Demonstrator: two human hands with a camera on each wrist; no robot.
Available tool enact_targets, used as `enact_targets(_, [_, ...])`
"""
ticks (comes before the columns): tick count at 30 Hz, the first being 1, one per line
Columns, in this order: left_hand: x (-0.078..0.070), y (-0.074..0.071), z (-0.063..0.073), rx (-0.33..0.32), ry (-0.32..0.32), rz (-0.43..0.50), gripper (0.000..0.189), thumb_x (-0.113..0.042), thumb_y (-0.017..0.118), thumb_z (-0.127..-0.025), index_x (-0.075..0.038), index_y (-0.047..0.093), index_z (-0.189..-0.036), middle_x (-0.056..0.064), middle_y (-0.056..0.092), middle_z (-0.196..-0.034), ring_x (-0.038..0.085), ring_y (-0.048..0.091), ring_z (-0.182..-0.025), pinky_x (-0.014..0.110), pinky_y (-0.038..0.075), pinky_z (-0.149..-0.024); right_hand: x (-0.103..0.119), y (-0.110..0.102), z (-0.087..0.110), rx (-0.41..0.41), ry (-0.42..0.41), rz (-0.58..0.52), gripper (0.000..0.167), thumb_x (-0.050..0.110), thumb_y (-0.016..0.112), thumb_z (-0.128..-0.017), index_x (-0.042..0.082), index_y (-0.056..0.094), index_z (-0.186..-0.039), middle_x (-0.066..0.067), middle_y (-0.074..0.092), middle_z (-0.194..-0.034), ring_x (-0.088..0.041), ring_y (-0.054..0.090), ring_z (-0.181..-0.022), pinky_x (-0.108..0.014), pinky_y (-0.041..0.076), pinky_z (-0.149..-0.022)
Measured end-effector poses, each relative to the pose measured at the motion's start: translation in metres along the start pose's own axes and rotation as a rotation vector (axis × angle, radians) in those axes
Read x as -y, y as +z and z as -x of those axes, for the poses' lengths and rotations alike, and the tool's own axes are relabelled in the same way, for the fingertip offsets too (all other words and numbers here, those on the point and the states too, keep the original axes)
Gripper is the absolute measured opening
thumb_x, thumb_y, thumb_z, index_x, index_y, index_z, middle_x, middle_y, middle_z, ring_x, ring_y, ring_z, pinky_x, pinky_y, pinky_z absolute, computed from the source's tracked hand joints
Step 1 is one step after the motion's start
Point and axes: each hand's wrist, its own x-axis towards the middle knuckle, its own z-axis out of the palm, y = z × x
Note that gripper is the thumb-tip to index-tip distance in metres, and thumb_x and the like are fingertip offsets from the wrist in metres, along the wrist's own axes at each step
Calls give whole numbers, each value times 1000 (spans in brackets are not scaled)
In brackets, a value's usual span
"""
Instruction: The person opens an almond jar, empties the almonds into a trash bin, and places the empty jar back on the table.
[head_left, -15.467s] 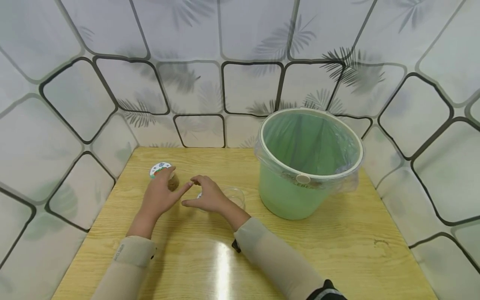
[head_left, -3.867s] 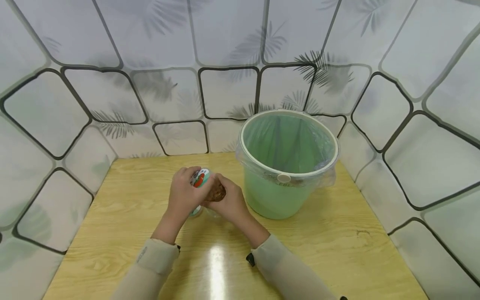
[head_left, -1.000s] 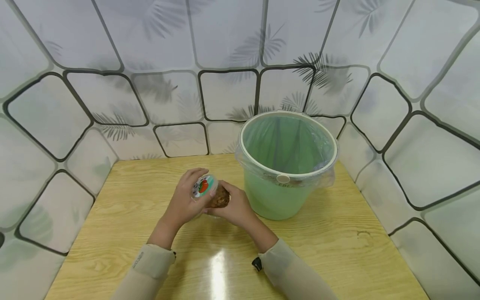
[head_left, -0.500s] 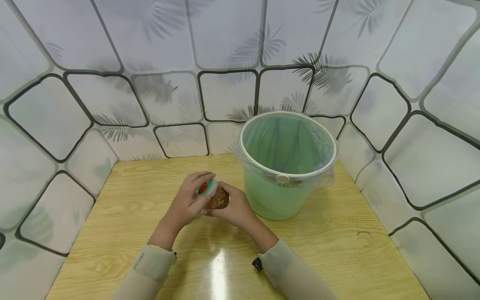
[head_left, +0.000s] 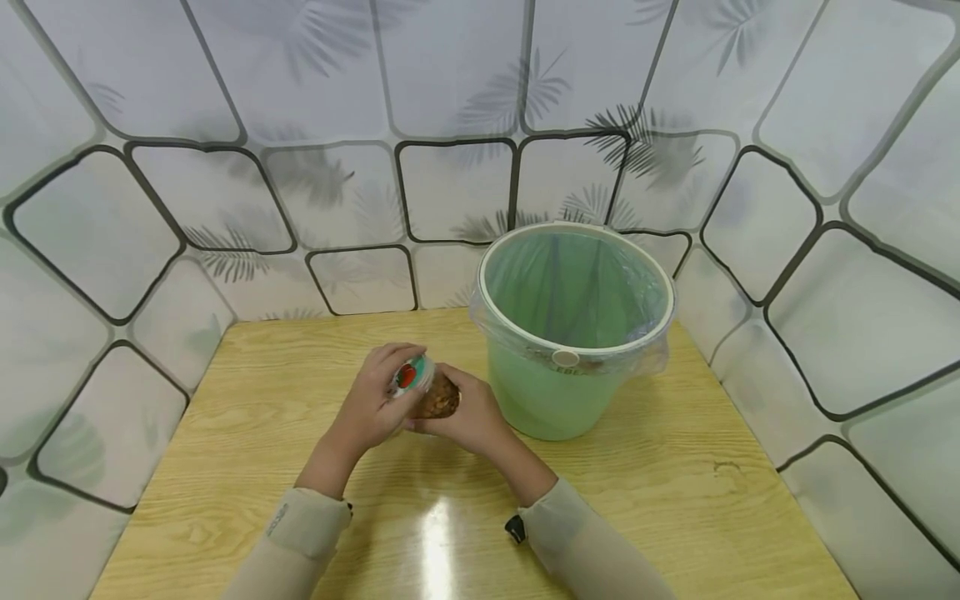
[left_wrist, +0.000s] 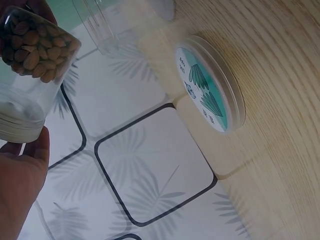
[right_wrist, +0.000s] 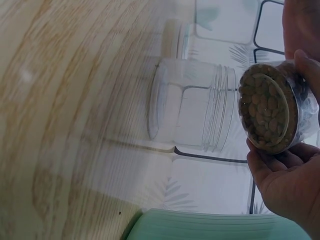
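Note:
Both hands hold a clear jar of almonds (head_left: 438, 398), tilted above the table with its base toward the right. My left hand (head_left: 369, 406) grips its lid (head_left: 407, 379), which has a red and green picture. Fingers of my right hand (head_left: 474, 414) wrap the jar's body near the base; the right wrist view shows almonds through the bottom. A second clear jar (right_wrist: 195, 107), uncapped and empty, stands on the table below them. Beside it lies a loose lid (left_wrist: 205, 87) with a green leaf print. The hands mostly hide both in the head view.
A green bucket (head_left: 528, 396) with a clear plastic liner stands right of the hands, close to the right forearm. The wooden table (head_left: 645, 508) is bounded by patterned wall panels (head_left: 457, 192) at the back and sides.
Since the oldest frame, the almond jar has gone from the table's back left into both hands. Over the last second the left fingers have shifted over the lid, covering more of its picture.

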Motion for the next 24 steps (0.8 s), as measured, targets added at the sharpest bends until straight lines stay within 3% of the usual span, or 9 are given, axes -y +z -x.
enact_targets(7, [2, 2, -2, -78, -34, -43, 43, -31, 76, -99, -12, 70, -136, 9, 67, -135, 29, 59, -120, 49, 57, -89, 0, 0, 0, 0, -10, -23, 75, 49, 93, -80, 39, 59, -146, 12, 70, -132, -12, 69, -114, -31, 61, -90])
enact_targets(17, [4, 5, -3, -133, -56, -104, 43, -36, 79, -96, -8, 74, -128, 10, 71, -121, 30, 61, -112, 46, 56, -83, 1, 0, 1, 2, -3, -31, 74, 47, 94, -80, 37, 61, -145, 12, 70, -131, -11, 70, -114, -30, 61, -91])
enact_targets(24, [5, 6, -1, -110, -58, -77, 47, -36, 77, -97, -10, 69, -135, 10, 66, -133, 31, 58, -123, 53, 56, -91, -1, 1, 1, -2, 8, -28, 75, 48, 94, -79, 37, 61, -145, 14, 70, -131, -10, 69, -115, -31, 61, -92])
